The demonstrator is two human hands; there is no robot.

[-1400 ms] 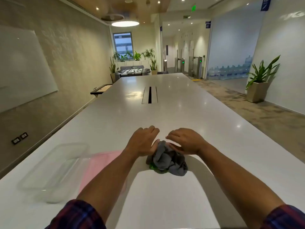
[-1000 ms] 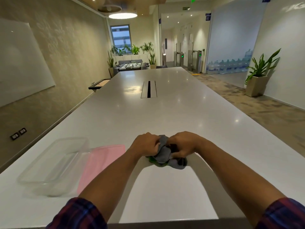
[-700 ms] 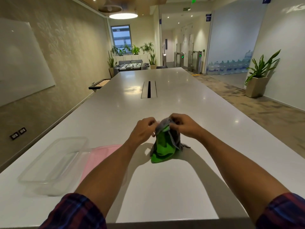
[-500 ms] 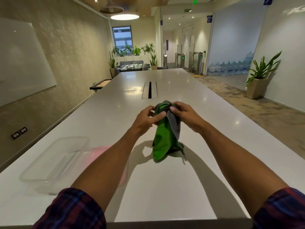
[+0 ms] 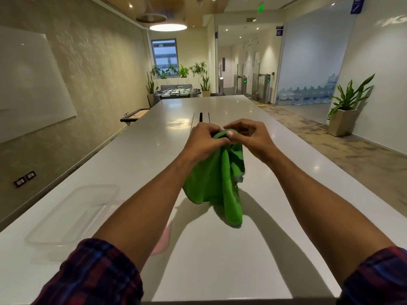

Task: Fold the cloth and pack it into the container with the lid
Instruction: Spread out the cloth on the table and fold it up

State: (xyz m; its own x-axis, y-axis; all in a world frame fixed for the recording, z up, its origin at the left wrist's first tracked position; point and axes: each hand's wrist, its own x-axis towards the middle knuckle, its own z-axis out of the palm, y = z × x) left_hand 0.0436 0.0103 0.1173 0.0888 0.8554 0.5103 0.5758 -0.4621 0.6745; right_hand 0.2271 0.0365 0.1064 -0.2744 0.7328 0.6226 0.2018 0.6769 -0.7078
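Note:
A green cloth (image 5: pixel 214 183) with a grey reverse side hangs bunched above the white table (image 5: pixel 220 260), its lower end near the surface. My left hand (image 5: pixel 203 143) and my right hand (image 5: pixel 251 137) pinch its top edge close together, fingers almost touching. A clear plastic container (image 5: pixel 72 214) lies open on the table to the left of my left forearm. The pink lid (image 5: pixel 163 241) lies beside it, mostly hidden under that forearm.
The long table runs far ahead, with a dark cable slot (image 5: pixel 200 117) along its middle. A whiteboard (image 5: pixel 28 84) hangs on the left wall. A potted plant (image 5: pixel 345 111) stands on the floor to the right. The table's near edge is just below my sleeves.
Both hands gripped the crumpled cloth on the table, then lifted it. It now hangs lower and more opened, with the green side showing.

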